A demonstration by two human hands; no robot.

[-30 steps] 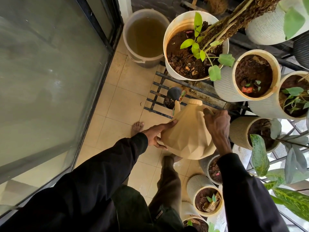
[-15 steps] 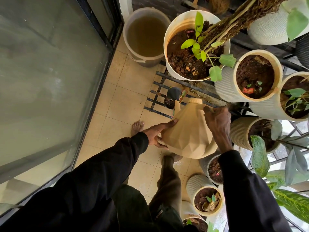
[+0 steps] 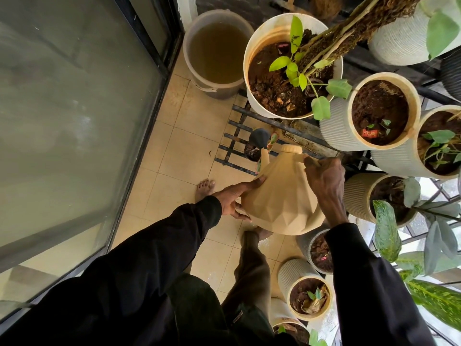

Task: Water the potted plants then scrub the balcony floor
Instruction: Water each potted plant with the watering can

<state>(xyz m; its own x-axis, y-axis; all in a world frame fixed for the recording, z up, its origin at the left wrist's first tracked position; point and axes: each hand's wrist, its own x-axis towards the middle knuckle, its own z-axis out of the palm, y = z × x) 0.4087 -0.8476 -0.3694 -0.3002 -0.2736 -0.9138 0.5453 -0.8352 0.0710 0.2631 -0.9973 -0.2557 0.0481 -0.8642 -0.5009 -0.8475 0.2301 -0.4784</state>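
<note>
Above cream balcony tiles (image 3: 189, 151), the beige faceted plastic watering can (image 3: 282, 196) aims at a small dark pot (image 3: 250, 153) ahead; right hand (image 3: 324, 181) grips its handle, left hand (image 3: 232, 198) braces flat-fingered.

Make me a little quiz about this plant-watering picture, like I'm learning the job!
1. True or false: the left hand grips the handle of the tan faceted plastic watering can.
2. What fills the round translucent plastic bucket? A: murky brownish water. B: soil. C: pebbles.
3. Fill in: the foot on the beige tiled floor is ____.

Key:
1. False. Its straight fingers press against the can's side. The right hand holds the handle.
2. A.
3. bare.
</note>
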